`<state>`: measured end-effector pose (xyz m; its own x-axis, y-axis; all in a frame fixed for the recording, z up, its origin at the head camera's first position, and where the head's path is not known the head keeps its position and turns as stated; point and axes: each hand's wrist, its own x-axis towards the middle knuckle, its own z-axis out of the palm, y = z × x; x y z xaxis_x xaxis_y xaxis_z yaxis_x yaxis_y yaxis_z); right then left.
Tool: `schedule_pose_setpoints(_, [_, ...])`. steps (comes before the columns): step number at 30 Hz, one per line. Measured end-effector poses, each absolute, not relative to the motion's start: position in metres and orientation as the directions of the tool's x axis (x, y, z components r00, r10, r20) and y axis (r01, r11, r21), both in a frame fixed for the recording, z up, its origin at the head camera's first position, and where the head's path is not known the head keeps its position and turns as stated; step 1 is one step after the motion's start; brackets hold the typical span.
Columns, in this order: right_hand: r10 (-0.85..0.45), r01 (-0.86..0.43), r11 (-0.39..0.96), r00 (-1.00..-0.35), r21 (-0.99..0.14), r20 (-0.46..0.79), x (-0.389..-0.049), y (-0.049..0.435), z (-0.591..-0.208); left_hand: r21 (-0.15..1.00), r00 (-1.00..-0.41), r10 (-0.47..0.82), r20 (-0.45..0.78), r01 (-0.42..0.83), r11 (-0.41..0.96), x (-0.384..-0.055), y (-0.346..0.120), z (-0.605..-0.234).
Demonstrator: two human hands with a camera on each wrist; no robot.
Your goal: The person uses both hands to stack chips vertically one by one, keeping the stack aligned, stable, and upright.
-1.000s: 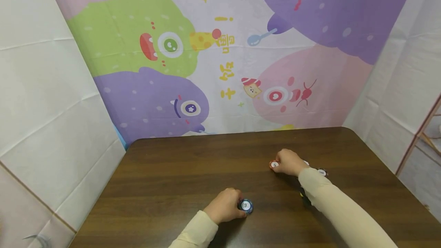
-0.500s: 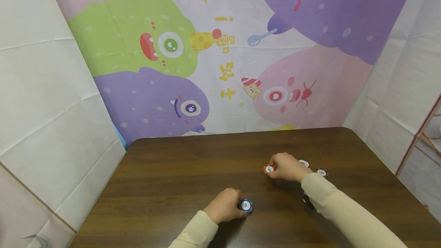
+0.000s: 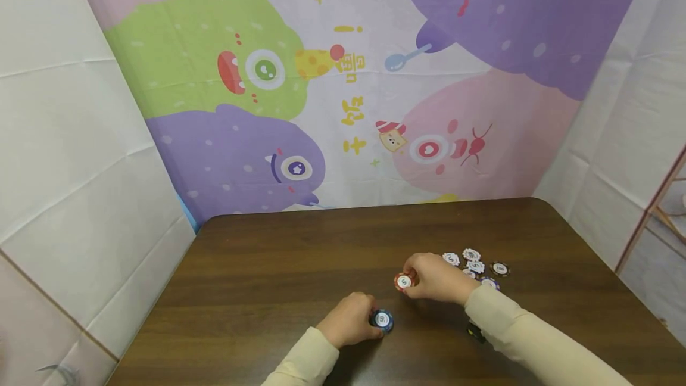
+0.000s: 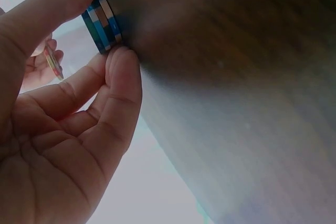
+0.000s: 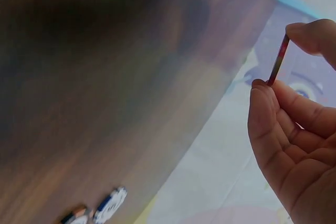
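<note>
In the head view my left hand holds a short stack of blue-topped poker chips by its edges, low over the table. The left wrist view shows the chip stack edge-on between thumb and fingertips. Farther right, my right hand pinches a red poker chip with a white centre, beyond the stack and to its right. That red chip appears as a single thin edge in the right wrist view, clear of the table surface.
White poker chips lie loosely grouped behind the right hand, some partly hidden by it. Beside them are a black chip and a purple-edged chip. A brown wooden table meets a patterned cloth at its far edge.
My right hand has brought the red chip left and nearer, toward the blue-topped stack, uncovering more chips behind it. My left hand has stayed still.
</note>
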<state>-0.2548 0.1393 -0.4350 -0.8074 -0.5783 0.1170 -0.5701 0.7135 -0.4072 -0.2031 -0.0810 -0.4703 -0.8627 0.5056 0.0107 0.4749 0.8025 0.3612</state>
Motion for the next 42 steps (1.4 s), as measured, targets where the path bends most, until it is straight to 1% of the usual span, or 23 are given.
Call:
schedule_pose_setpoints(4, [-0.617,-0.605,0.680,-0.778,-0.414,0.123,-0.247,0.132,-0.439,0.363,-0.864,0.504,0.013,0.474,0.803,-0.203,-0.081,-0.471])
schedule_pose_setpoints(8, [-0.651,-0.622,0.655,-0.753,-0.429,0.099,-0.243,0.124,-0.444,0.372,-0.862,0.507,0.016,0.476,0.797,-0.203,-0.082,-0.472])
schedule_pose_setpoints(14, [-0.676,-0.629,0.643,-0.734,-0.437,0.061,-0.236,0.116,-0.448,0.385,-0.859,0.511,0.013,0.476,0.791,-0.204,-0.082,-0.472])
schedule_pose_setpoints(18, [-0.694,-0.646,0.624,-0.716,-0.440,0.069,-0.232,0.113,-0.449,0.379,-0.858,0.513,0.014,0.479,0.791,-0.204,-0.081,-0.471])
schedule_pose_setpoints(25, [-0.717,-0.679,0.611,-0.692,-0.408,0.078,-0.231,0.108,-0.456,0.397,-0.865,0.502,-0.016,0.456,0.797,-0.202,-0.082,-0.470])
schedule_pose_setpoints(34, [-0.748,-0.717,0.582,-0.657,-0.383,0.092,-0.228,0.101,-0.460,0.395,-0.863,0.506,-0.007,0.462,0.794,-0.202,-0.083,-0.471])
schedule_pose_setpoints(42, [-0.757,-0.735,0.575,-0.644,-0.359,0.106,-0.229,0.098,-0.464,0.387,-0.856,0.517,0.009,0.479,0.788,-0.202,-0.082,-0.471])
